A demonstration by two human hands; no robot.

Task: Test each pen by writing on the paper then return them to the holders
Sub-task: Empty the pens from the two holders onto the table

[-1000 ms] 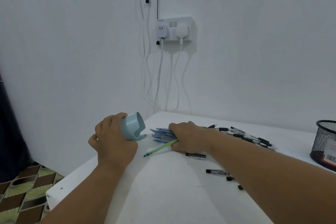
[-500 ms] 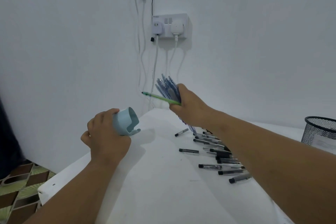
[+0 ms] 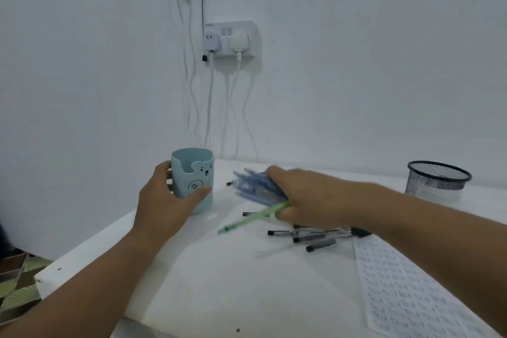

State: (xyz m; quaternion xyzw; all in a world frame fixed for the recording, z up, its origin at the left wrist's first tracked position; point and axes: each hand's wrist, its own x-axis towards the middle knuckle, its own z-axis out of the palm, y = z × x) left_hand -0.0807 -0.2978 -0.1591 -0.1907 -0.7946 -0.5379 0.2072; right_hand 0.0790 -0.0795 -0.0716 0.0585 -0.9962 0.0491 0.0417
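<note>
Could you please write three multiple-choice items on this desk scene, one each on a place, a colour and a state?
1. Where does the black wire-mesh holder stand?
A. far right of the white table
B. beside the left hand
C. on the floor

2. What colour is the single pen jutting from the right hand's bundle?
A. red
B. green
C. black

3. How is the pale blue bear-print cup?
A. tipped on its side
B. upside down
C. upright, gripped by the left hand

Answers: 1 A, it stands at the far right edge; 2 B, its barrel is light green; 3 C, its opening faces up.
</note>
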